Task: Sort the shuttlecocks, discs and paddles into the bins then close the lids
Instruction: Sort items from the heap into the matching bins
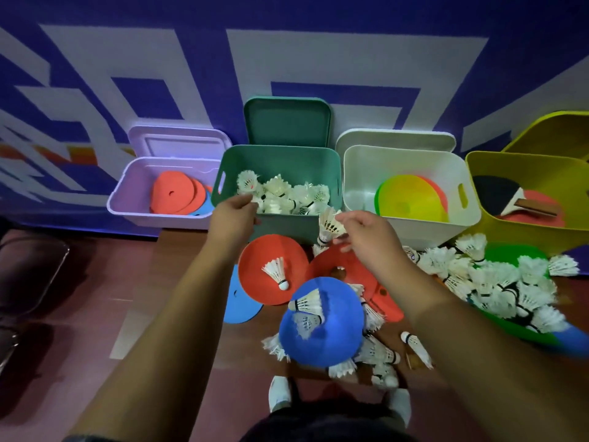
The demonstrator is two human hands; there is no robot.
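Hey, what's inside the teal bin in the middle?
A pile of white shuttlecocks fills the teal bin. No discs or paddles show in it. The pile hides the bin's floor, and the left hand at the near rim covers a little of the pile.

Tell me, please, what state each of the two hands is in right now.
Left hand: over the green bin rim, fingers hidden; grip cannot be told.
Right hand: closed, pinching a shuttlecock by its feathers.
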